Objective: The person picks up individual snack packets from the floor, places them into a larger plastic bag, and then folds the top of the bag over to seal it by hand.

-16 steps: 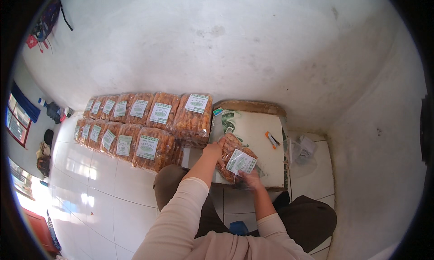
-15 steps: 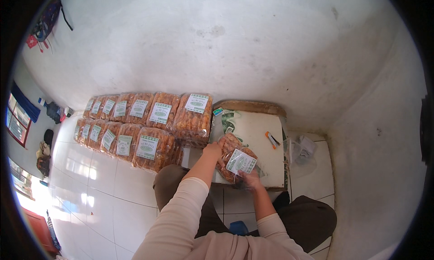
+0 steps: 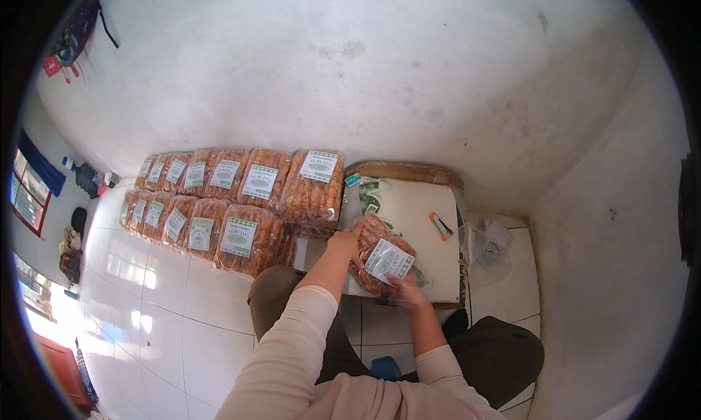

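The filled bag [image 3: 376, 251] lay on the near left of the low table [image 3: 416, 208], probably so the top bore its weight while the left hand [image 3: 346, 248] clasped its left side. Apart from that hand, the right [image 3: 407, 294] touched the label's near edge, too blurred to tell how far it opened.

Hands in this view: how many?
2: the left hand on the left side of the snack bag, the right hand at its lower right. No other shows.

The right hand [image 3: 409, 296] is blurred — and the pale top [image 3: 372, 402] runs off the lower edge.
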Demonstrator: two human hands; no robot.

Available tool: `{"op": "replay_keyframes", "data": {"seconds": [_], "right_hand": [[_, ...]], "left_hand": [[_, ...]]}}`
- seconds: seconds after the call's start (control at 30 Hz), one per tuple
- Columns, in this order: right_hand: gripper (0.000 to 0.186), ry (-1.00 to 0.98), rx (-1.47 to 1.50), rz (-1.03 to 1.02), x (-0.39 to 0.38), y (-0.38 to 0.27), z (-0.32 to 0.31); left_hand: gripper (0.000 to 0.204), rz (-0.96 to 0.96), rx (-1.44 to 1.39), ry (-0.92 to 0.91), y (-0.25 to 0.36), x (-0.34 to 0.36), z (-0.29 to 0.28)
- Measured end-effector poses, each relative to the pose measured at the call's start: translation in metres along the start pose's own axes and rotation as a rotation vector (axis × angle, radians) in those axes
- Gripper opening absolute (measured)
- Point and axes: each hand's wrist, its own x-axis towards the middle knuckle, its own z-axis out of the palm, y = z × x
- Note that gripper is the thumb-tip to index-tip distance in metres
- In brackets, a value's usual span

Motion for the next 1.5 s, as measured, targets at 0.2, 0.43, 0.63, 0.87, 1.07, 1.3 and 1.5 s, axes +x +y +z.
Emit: {"op": "replay_keyframes", "data": {"seconds": [0.2,0.43,0.63,0.87,1.07,1.3,1.5], "right_hand": [[0.039,0.149,-0.281,-0.062,-0.002,-0.015,-0.022],[0.031,0.080,-0.171,-0.020,-0.004,-0.011,-0.012],[0.035,0.062,-0.108,-0.061,-0.004,-0.001,-0.007],[0.032,0.004,-0.033,-0.016,-0.010,-0.007,-0.008],[0.028,0.068,-0.077,0.134,-0.009,-0.017,-0.016],[0.025,0.019,-0.189,-0.034,-0.004,0.002,-0.009],[0.028,0.085,-0.203,-0.002,0.002,0.007,-0.021]], "left_hand": [[0.135,0.032,0.027,-0.010,0.010,-0.004,-0.008],[0.134,0.009,0.010,-0.010,0.013,-0.008,-0.008],[0.132,0.005,0.019,-0.017,0.014,-0.011,-0.011],[0.129,-0.032,0.012,-0.011,0.015,-0.012,-0.008],[0.129,-0.047,0.035,-0.032,0.020,-0.014,-0.011],[0.132,-0.040,0.053,0.014,0.016,-0.009,-0.003],[0.131,0.024,0.030,-0.001,0.016,-0.009,-0.007]]}}
